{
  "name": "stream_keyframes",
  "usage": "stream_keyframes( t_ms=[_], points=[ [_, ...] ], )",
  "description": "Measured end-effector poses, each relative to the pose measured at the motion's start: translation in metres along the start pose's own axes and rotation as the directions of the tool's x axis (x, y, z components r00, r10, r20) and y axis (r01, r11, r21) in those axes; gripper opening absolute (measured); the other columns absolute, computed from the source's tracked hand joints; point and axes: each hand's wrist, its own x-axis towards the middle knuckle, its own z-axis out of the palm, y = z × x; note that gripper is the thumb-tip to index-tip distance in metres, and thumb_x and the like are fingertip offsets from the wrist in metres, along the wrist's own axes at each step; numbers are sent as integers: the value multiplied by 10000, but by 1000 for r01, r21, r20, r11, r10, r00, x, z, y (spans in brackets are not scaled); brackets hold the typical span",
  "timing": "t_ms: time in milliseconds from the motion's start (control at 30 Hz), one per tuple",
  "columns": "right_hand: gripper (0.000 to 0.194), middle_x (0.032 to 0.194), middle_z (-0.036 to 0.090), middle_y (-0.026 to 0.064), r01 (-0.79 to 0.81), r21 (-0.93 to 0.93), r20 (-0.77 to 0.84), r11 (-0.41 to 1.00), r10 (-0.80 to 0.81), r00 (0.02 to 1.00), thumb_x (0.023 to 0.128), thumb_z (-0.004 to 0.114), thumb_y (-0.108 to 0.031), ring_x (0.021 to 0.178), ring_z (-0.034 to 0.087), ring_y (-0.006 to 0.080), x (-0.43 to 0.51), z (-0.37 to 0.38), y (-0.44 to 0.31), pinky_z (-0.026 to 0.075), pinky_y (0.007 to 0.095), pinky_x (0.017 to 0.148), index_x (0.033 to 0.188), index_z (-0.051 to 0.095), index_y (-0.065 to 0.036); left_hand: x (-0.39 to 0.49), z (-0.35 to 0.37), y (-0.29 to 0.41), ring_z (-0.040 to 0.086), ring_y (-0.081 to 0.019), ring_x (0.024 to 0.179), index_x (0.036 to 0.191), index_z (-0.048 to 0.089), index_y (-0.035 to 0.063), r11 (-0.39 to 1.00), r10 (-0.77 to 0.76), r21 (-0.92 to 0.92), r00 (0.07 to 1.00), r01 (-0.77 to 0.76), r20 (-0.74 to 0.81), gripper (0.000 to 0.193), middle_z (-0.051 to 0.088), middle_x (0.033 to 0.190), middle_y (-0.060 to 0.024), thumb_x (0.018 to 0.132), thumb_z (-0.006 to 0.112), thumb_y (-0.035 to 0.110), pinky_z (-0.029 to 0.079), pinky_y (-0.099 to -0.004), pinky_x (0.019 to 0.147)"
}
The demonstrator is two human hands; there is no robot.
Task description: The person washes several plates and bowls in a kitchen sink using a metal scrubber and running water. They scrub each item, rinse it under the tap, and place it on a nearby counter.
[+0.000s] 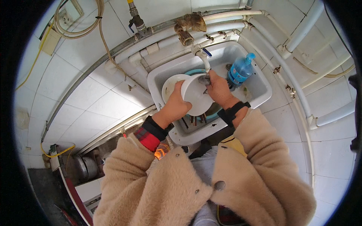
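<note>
My left hand [176,104] grips the left rim of a white bowl [196,97], which is tilted over a ceramic sink [195,141]. Against the bowl's upper right inside, my right hand [220,89] holds a dark grey scouring pad [204,80]. Behind the bowl, to the left, a second white bowl [167,86] lies in the sink. A blue-green basin [195,71] shows partly beneath the bowls, and several chopsticks [195,121] stick out below the held bowl. The tap [203,55] with a blue lever is just above my hands.
A blue pump bottle [240,70] stands in the sink's right part, beside a dark scouring pad [228,66]. White pipes [226,26] run along the tiled wall behind the sink and down the right. A metal pot [86,167] is at the lower left.
</note>
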Motion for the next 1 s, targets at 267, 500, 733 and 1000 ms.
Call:
stream_keyframes(
  t_ms=[267,500,733,1000],
  points=[
    [155,854,577,113,604,-277,164,747,-583,796,787,550,-73,848,612,327,14,-8,-15,512,400,701,932,500,-95,7,14,-2,513,-433,1152,1331,328,-56,980,21,199,1000,-17,-15,673,525,1196,-310,689,526,-30,392,-397,998],
    [188,903,637,213,-130,8,-97,992,130,987,785,609,-44,867,618,379,6,14,10,501,419,717,961,552,-72,8,8,-3,505,-343,1150,1333,344,-32,1000,0,-29,994,-3,-105,600,515,1215,-237,744,454,-46,380,-352,1008],
    [244,889,656,116,-448,630,120,635,490,864,828,619,-52,801,647,253,-6,58,17,513,380,677,1063,572,-5,15,26,-21,487,-253,1130,1345,341,0,980,-20,-187,907,-65,-420,570,481,1239,-154,782,423,-47,378,-316,998],
    [306,875,643,158,-262,449,-71,855,326,943,819,599,-40,777,640,312,-6,25,-1,516,384,696,1122,556,-22,14,10,-12,518,-250,1116,1381,315,23,740,-213,-671,964,53,-158,633,481,1245,-148,795,554,35,435,-335,944]
  ],
)
